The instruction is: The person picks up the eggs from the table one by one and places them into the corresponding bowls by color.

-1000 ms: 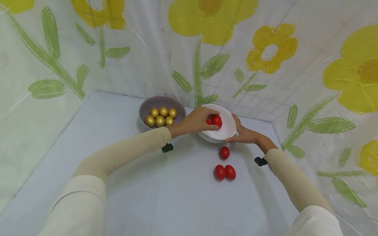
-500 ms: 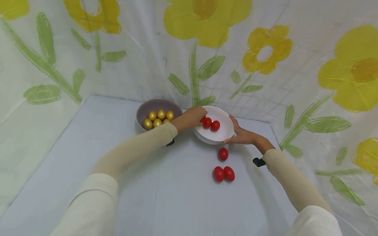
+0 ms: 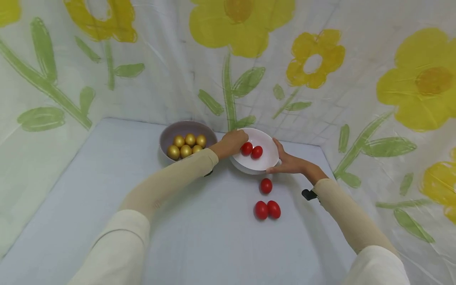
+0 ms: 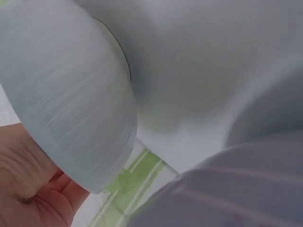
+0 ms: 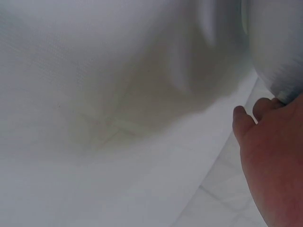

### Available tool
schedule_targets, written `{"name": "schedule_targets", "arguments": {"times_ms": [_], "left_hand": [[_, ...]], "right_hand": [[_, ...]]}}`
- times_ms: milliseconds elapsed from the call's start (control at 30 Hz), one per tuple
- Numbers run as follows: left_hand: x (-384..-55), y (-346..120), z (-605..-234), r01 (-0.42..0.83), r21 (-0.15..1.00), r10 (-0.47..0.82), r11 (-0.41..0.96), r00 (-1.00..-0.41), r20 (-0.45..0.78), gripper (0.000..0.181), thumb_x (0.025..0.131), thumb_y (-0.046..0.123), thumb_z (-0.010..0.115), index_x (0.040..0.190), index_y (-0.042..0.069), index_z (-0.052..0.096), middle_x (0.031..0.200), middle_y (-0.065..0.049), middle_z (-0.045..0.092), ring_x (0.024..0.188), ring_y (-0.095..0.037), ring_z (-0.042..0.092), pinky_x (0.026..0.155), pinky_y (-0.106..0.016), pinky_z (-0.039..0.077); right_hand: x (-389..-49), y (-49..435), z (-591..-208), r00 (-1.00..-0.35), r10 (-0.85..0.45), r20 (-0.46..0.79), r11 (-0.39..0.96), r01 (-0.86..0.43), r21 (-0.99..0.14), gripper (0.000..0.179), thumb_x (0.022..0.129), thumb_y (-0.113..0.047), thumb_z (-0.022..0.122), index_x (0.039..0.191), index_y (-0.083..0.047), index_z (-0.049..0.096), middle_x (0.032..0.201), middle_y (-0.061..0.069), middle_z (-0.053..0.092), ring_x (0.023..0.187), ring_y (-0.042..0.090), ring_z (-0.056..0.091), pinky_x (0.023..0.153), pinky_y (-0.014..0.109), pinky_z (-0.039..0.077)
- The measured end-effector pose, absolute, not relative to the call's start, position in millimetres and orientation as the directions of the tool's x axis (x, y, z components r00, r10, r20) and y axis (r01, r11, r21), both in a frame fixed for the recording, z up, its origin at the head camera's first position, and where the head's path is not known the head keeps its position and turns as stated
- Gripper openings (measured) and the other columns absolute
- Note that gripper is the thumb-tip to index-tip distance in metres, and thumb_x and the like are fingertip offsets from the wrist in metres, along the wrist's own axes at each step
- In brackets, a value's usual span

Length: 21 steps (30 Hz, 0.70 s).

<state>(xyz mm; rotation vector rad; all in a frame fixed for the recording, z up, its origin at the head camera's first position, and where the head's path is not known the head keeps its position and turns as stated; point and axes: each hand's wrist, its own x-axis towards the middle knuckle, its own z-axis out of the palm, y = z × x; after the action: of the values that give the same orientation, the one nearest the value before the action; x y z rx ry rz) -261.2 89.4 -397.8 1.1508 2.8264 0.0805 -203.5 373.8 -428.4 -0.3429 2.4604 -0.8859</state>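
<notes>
My left hand (image 3: 235, 141) reaches over the left rim of the white bowl (image 3: 268, 148), knuckles up and fingers curled down inside. It appears to hold a red egg, which the fingers hide. In the left wrist view, the bowl's outer wall (image 4: 71, 90) covers the fingertips of my left hand (image 4: 35, 177). Two more red eggs (image 3: 257, 152) lie in the bowl. My right hand (image 3: 289, 161) grips the bowl's right side, thumb near the front and fingers behind. In the right wrist view, my right hand (image 5: 274, 151) is against the bowl's wall (image 5: 277, 42).
A purple-grey bowl (image 3: 165, 136) with several gold eggs (image 3: 185, 151) stands left of the white bowl, below my left forearm. Three red eggs (image 3: 266, 185) lie on the pale tabletop (image 3: 213, 237) in front. A flower-printed curtain (image 3: 164, 79) hangs behind the table.
My left hand has moved left across the white bowl with a red egg, from its middle to its left rim. The right hand keeps its grip. The view has shifted slightly.
</notes>
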Motion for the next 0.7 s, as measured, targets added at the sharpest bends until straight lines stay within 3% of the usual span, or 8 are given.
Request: {"name": "schedule_targets", "arguments": {"times_ms": [200, 433, 700], "left_hand": [[-264.2, 96.0, -402.7, 0.684, 0.053, 0.686, 0.727, -0.723, -0.08, 0.018, 0.102, 0.008, 0.068, 0.12, 0.007, 0.07, 0.115, -0.01, 0.07, 0.1, -0.024, 0.068, 0.087, -0.033, 0.06], [-266.5, 99.8, -407.4, 0.691, 0.093, 0.697, 0.717, -0.712, -0.081, 0.017, 0.102, 0.009, 0.069, 0.118, 0.007, 0.07, 0.116, -0.01, 0.069, 0.105, -0.025, 0.065, 0.094, -0.034, 0.057], [-268.1, 102.3, -409.5, 0.672, 0.117, 0.681, 0.732, -0.726, -0.094, 0.017, 0.102, 0.007, 0.068, 0.119, 0.008, 0.07, 0.116, -0.011, 0.068, 0.105, -0.025, 0.065, 0.094, -0.036, 0.058]], "right_hand": [[-203.1, 374.2, -429.0, -0.848, -0.38, -0.368, 0.761, -0.061, -0.646, 0.139, 0.082, -0.058, 0.086, 0.165, -0.034, -0.023, 0.175, 0.006, -0.001, 0.158, 0.037, 0.015, 0.12, 0.066, 0.03], [-201.9, 373.8, -428.7, -0.85, -0.374, -0.372, 0.764, -0.055, -0.642, 0.139, 0.083, -0.058, 0.086, 0.165, -0.033, -0.024, 0.175, 0.007, -0.001, 0.158, 0.037, 0.014, 0.121, 0.066, 0.03], [-204.9, 374.3, -427.9, -0.845, -0.391, -0.365, 0.755, -0.068, -0.652, 0.137, 0.083, -0.056, 0.086, 0.165, -0.035, -0.022, 0.175, 0.004, 0.001, 0.158, 0.034, 0.015, 0.12, 0.064, 0.033]]}}
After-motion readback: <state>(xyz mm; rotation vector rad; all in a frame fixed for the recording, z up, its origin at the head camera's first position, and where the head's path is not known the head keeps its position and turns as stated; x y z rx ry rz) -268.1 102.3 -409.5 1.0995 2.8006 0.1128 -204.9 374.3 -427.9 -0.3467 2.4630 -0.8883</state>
